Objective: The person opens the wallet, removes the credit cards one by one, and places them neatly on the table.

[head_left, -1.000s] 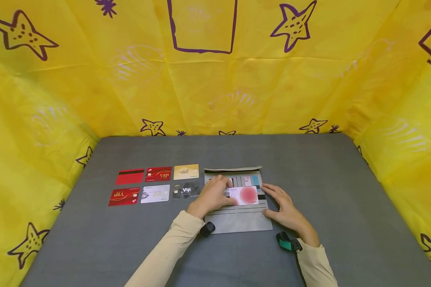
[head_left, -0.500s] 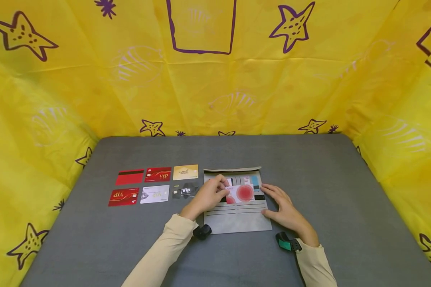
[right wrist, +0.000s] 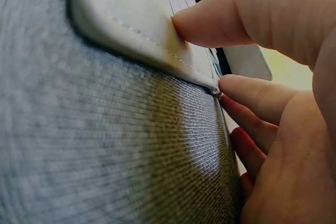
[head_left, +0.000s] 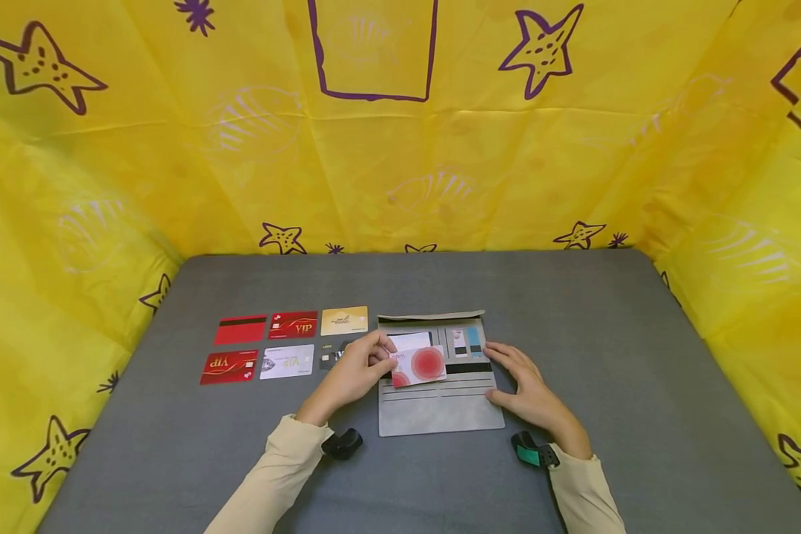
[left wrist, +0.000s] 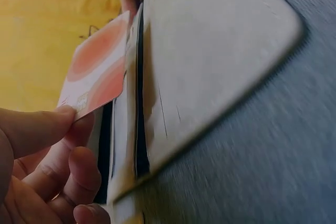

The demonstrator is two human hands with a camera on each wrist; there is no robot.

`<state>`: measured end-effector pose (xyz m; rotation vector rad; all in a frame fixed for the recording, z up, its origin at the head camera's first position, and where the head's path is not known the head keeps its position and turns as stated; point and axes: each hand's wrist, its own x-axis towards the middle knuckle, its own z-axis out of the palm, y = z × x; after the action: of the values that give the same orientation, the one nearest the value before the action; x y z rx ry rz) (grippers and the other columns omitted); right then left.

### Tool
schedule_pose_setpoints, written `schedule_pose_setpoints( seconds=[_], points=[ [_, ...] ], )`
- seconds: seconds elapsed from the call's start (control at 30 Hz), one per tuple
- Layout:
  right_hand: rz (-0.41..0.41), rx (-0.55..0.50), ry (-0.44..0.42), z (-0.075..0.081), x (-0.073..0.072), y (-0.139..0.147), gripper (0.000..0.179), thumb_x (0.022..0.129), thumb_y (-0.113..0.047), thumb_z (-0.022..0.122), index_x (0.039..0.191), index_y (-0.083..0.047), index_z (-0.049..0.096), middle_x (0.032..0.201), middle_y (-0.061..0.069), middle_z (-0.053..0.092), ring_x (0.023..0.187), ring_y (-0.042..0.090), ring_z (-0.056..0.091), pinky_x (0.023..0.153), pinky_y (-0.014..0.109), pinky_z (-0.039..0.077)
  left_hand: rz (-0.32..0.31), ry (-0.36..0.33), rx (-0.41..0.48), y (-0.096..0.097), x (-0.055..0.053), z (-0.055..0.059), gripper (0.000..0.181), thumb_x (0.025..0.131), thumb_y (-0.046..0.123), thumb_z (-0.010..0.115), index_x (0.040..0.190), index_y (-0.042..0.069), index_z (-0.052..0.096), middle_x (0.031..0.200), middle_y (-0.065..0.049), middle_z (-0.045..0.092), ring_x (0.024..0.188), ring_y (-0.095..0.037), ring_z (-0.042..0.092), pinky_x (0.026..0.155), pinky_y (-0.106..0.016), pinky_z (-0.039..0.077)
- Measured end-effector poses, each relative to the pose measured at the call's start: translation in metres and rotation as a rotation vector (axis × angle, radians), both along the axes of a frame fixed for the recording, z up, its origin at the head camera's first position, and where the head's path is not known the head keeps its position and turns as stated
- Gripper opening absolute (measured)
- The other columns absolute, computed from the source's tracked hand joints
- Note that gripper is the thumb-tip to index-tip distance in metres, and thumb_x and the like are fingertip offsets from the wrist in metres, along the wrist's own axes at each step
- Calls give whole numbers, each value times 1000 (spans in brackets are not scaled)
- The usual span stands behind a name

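Observation:
My left hand (head_left: pixel 354 373) pinches a white card with pink-red circles (head_left: pixel 422 366) by its left end, between thumb and fingers. The card is held tilted over a grey open wallet (head_left: pixel 440 420). In the left wrist view the card (left wrist: pixel 100 64) stands raised beside the wallet's slots, its gold chip near the thumb. My right hand (head_left: pixel 532 397) rests at the wallet's right edge, fingers spread. In the right wrist view, its thumb touches the wallet's face (right wrist: pixel 131 9) and its fingertips meet the edge. A white card (head_left: pixel 410 340) and a blue one (head_left: pixel 473 340) show in the wallet's slots.
Left of the wallet lie two rows of cards: a red striped card (head_left: pixel 240 334), a red VIP card (head_left: pixel 294 324), a gold card (head_left: pixel 344 321), another red VIP card (head_left: pixel 229 367), a silver card (head_left: pixel 287 361) and a black card (head_left: pixel 330 357), partly hidden by my left hand.
My left hand has moved left, drawing the pink-circled card from the wallet's middle toward its left side and tilting it. More of the wallet's slots show. My right hand has stayed put.

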<state>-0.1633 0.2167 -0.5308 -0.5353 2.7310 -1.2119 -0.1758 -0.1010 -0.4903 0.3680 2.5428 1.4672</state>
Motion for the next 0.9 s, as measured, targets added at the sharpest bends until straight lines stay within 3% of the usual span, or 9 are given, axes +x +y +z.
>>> schedule_pose_setpoints(
  seconds=[0.2, 0.47, 0.77, 0.9],
  points=[
    [2, -3, 10, -1, -1, 0, 67, 80, -14, 73, 142, -5, 51, 151, 14, 43, 140, 41, 31, 108, 69, 21, 8, -8, -25, -19, 8, 0, 13, 90, 8, 70, 99, 5, 61, 85, -6, 67, 73, -11, 58, 69, -21, 48],
    [4, -3, 18, -1, 0, 0, 67, 80, -14, 72, 142, -4, 51, 151, 15, 44, 140, 42, 31, 108, 69, 20, 60, -21, -15, -34, 16, -2, 13, 89, 7, 71, 98, 5, 62, 83, -6, 65, 72, -12, 57, 69, -22, 47],
    [0, -5, 6, -2, 0, -1, 67, 80, -14, 72, 142, -5, 51, 151, 14, 44, 141, 42, 31, 108, 69, 20, 118, -74, -55, -55, 25, -1, 15, 89, 10, 72, 101, 7, 62, 86, -5, 64, 75, -14, 58, 70, -22, 47],
    [0, -3, 8, -2, -1, 0, 67, 80, -14, 72, 142, -5, 51, 151, 14, 43, 141, 41, 30, 108, 69, 20, 135, -63, -70, -65, 29, -1, 16, 89, 9, 72, 100, 6, 62, 85, -5, 65, 72, -14, 57, 68, -22, 47]
  ],
)
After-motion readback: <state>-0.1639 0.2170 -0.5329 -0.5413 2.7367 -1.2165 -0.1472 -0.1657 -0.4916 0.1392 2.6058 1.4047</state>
